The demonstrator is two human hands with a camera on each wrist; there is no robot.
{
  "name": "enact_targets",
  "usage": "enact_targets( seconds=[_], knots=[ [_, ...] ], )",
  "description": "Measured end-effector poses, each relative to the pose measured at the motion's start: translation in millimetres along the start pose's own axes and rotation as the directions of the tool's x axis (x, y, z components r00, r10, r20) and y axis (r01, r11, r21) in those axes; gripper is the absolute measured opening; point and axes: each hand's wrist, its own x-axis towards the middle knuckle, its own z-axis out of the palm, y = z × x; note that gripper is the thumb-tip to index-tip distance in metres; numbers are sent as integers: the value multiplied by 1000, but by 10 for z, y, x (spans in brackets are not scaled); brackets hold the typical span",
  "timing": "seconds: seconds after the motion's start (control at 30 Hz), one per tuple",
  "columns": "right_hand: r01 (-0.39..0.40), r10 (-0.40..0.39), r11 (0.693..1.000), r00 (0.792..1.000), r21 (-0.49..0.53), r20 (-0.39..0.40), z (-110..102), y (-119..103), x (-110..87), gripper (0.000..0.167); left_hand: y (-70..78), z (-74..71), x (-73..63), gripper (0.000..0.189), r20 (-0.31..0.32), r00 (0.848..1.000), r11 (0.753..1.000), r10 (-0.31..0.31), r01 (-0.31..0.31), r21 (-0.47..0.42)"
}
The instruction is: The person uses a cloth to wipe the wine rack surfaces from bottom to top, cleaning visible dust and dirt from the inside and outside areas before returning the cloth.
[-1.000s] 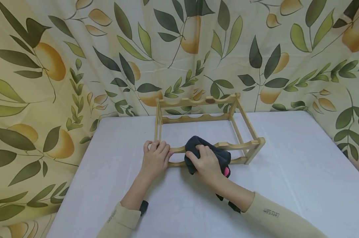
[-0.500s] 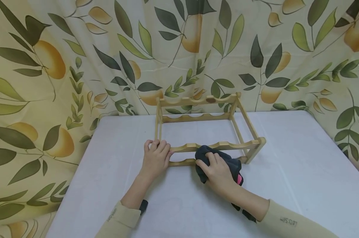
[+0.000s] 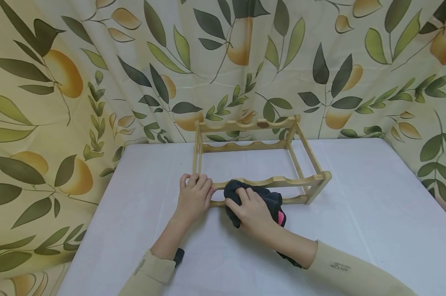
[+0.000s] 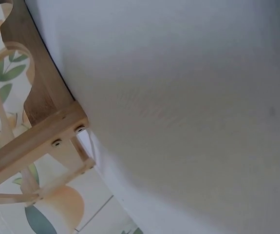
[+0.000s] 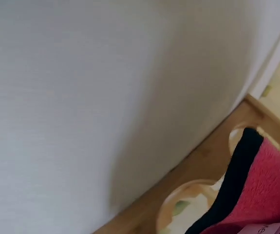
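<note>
A wooden rack (image 3: 282, 181) with scalloped rails stands on the white-covered table. My left hand (image 3: 194, 197) grips its front left corner, fingers over the upper rail. In my right hand (image 3: 255, 211) is a bunched dark cloth (image 3: 232, 191) with a pink side, held against the front rails left of their middle. The left wrist view shows the rack's corner (image 4: 74, 122) with screw heads, but no hand. In the right wrist view the cloth's pink face (image 5: 261, 190) hangs before the lower rail (image 5: 198, 161); the fingers are out of sight there.
The white tablecloth (image 3: 367, 230) spreads around the rack. Behind the table's far edge hangs a curtain (image 3: 223, 53) printed with leaves and fruit, close to the rack's back rails.
My right hand with the cloth slid right along the front rails, then back left to near where it began, a little lower. The left hand and the rack stay in place.
</note>
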Motion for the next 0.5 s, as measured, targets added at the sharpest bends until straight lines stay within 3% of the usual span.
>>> enact_targets(
  seconds=[0.17, 0.3, 0.5],
  knots=[
    [-30, 30, 1000, 998, -11, 49, -20, 108, -160, 46, 7, 5, 4, 40, -16, 1000, 1000, 0, 0, -15],
    [-41, 42, 999, 998, -21, 39, -18, 173, -252, 47, 6, 5, 6, 39, -22, 1000, 1000, -5, 4, -22],
    [-11, 11, 1000, 1000, -17, 3, -16, 111, -144, 48, 8, -2, 10, 39, -17, 1000, 1000, -1, 1, -19]
  ],
)
